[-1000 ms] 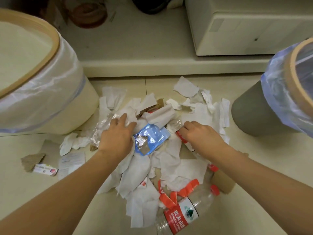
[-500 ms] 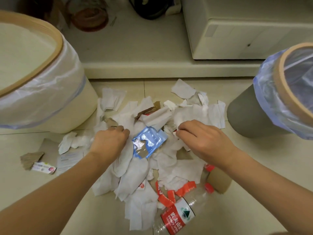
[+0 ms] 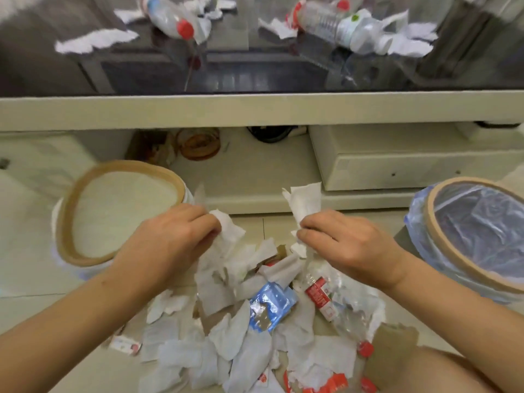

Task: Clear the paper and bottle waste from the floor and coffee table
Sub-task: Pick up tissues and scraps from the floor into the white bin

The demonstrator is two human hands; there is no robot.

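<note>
A heap of torn white paper (image 3: 235, 344) lies on the tiled floor, mixed with a blue wrapper (image 3: 270, 304) and a crushed clear bottle with a red label (image 3: 343, 304). My left hand (image 3: 170, 242) is shut on white paper scraps (image 3: 226, 234), lifted above the heap. My right hand (image 3: 346, 242) is shut on a bunch of white paper (image 3: 304, 202), also raised. On the dark glass coffee table (image 3: 255, 78) at the top lie two clear bottles (image 3: 173, 18) (image 3: 337, 24) with red caps among more paper scraps (image 3: 93, 41).
A white bin with a wooden rim (image 3: 93, 219) stands at the left, next to my left hand. A grey bin lined with a blue bag (image 3: 476, 236) stands at the right. A cream cabinet base (image 3: 397, 163) and a shelf under the table lie behind the heap.
Both hands have closed on paper and risen off the heap. The camera has tilted up, so the coffee table with its bottles has come into view.
</note>
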